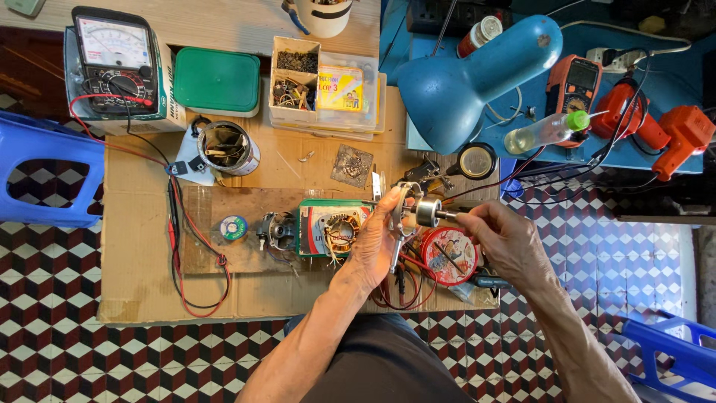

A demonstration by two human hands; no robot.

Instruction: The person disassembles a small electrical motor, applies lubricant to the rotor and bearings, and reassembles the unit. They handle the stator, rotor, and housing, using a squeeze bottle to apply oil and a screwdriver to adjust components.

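Both arms come up from the bottom and meet over the middle of the low table [142, 298].

The left hand [377, 250] is turned on its side, with the palm facing right. Its fingers are curled up and closed around a thin metal bracket [399, 224]. The left arm slants up from the person's lap, and the wrist is bent a little.

The right hand [503, 239] reaches in from the right, with its back facing up. Its fingers are pinched together on the thin shaft of a small silver motor part [429, 212]. The round silver part sits in the air between the two hands, just above the table. It touches the top of the bracket.

Right under the hands lies a round red tin [450, 256]. Just left of the left hand is a green motor housing with copper wire [332, 227] inside. A small roll of solder [233, 227] lies further left. A blue desk lamp [470, 78] hangs over the table behind the hands. An analog meter [115, 63] stands at the far left corner, with red and black leads [183, 246] running down from it.
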